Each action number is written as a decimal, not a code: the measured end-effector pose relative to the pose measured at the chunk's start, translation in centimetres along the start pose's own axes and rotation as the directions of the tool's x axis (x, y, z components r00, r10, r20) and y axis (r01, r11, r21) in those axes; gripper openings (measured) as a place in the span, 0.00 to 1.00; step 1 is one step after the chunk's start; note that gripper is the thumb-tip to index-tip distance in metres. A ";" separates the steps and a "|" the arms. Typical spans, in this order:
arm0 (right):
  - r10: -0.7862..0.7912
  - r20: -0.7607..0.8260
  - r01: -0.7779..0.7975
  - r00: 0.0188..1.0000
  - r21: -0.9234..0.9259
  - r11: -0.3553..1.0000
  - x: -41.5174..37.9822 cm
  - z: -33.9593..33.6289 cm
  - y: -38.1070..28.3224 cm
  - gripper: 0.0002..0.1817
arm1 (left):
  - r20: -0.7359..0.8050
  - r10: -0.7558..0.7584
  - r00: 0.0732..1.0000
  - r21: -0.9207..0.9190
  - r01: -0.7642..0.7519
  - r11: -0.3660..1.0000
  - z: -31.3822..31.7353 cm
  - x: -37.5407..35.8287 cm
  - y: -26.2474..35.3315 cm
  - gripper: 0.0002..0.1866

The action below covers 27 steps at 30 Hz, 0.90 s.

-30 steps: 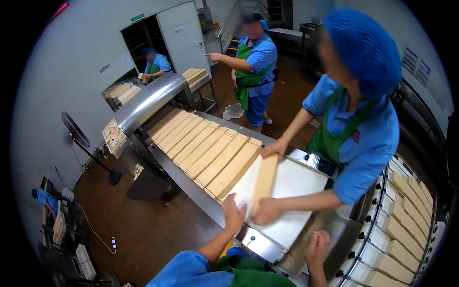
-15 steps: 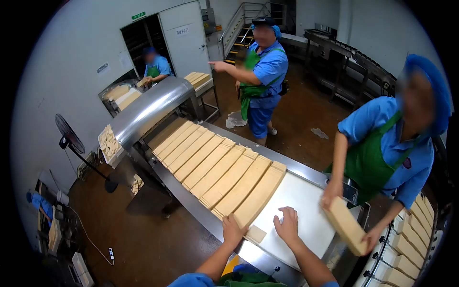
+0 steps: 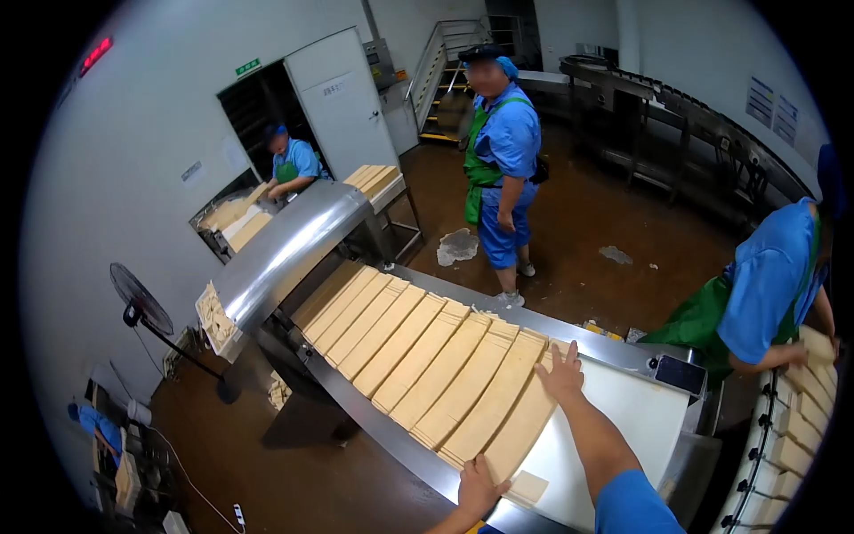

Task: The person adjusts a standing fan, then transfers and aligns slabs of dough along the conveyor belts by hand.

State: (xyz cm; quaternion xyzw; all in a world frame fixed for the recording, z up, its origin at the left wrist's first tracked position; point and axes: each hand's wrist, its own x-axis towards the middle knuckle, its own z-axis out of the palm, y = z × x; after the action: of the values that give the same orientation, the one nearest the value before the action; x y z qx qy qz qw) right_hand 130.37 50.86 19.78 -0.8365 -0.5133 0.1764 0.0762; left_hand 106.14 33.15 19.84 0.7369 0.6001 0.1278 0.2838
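Long stacks of thin, pale-yellow sheets lie side by side on a white conveyor belt point(image 3: 614, 423). My left hand point(image 3: 479, 488) closes around the near end of the rightmost stack of sheets point(image 3: 520, 423), thumb and fingers bent at its corner. At the far end of that same stack, my right hand point(image 3: 562, 378) rests with its fingers stretched out and spread over the edge. A small, flat square piece point(image 3: 527, 488) lies on the belt just right of my left hand.
A curved steel hood point(image 3: 289, 240) spans the belt at the back left. A dark phone-like device point(image 3: 678, 374) sits on the steel rim. At right, a co-worker point(image 3: 769, 285) bends over another conveyor with stacks point(image 3: 790, 454). Another person point(image 3: 505, 160) stands beyond the belt; a fan point(image 3: 140, 298) stands left.
My right hand has moved from above the bare belt to the stack's far end. The co-worker at right has turned away with a block to the other conveyor. The standing person's pointing arm is lowered.
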 end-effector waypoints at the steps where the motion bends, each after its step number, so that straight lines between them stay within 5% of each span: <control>1: 0.009 -0.005 -0.009 1.000 0.031 0.999 -0.5 -0.2 -0.4 0.42 | 0.031 -0.030 0.999 0.032 0.029 0.999 -0.1 0.2 0.3 0.45; 6: 0.015 -0.082 -0.011 0.997 0.042 0.999 -1.3 0.0 0.0 0.45 | 0.092 -0.074 0.993 0.124 0.062 0.990 -0.4 0.6 1.4 0.45; 7: 0.059 -0.050 -0.055 0.997 0.071 0.996 -1.6 -0.8 -0.2 0.46 | 0.212 -0.063 0.975 0.235 0.012 0.972 0.8 0.2 0.6 0.48; 12: 0.181 0.008 -0.180 0.983 0.162 0.970 -3.7 -2.5 1.6 0.49 | 0.137 -0.051 0.989 0.216 0.020 0.976 3.7 0.0 -0.8 0.48; 14: 0.236 -0.103 -0.221 0.966 0.141 0.965 -4.6 -2.1 3.8 0.48 | 0.271 0.053 0.961 0.155 -0.098 0.983 5.5 1.1 -2.4 0.42; 18: 0.403 -0.085 -0.382 0.911 0.192 0.904 -7.4 -4.9 9.0 0.49 | 0.003 0.171 0.985 0.267 -0.166 0.949 5.6 0.3 0.3 0.35; 20: 0.493 -0.008 -0.476 0.870 0.245 0.845 -9.5 -8.0 11.1 0.50 | 0.282 0.266 0.922 -0.008 -0.275 0.961 1.7 0.8 3.4 0.43; 21: 0.490 -0.014 -0.472 0.872 0.241 0.848 -9.6 -8.4 12.5 0.50 | 0.226 0.327 0.918 -0.090 -0.314 0.945 3.2 1.3 2.8 0.43; 24: 0.517 -0.016 -0.486 0.856 0.317 0.815 -10.5 -8.2 15.4 0.50 | 0.392 0.272 0.879 -0.105 -0.251 0.962 2.5 2.2 3.8 0.45; 25: 0.543 -0.047 -0.505 0.839 0.307 0.807 -10.1 -7.7 15.4 0.49 | 0.491 0.128 0.862 0.005 -0.149 0.989 0.9 2.1 5.5 0.47; 27: 0.569 -0.080 -0.526 0.818 0.295 0.798 -9.1 -5.9 15.9 0.49 | 0.480 0.131 0.868 0.015 -0.157 0.988 2.2 2.0 5.4 0.45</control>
State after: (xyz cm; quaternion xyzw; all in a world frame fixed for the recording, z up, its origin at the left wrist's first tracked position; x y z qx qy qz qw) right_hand 142.06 35.75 22.32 -0.9434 -0.2128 0.1868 0.1727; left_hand 112.17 33.88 20.80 0.7955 0.4584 -0.0529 0.3927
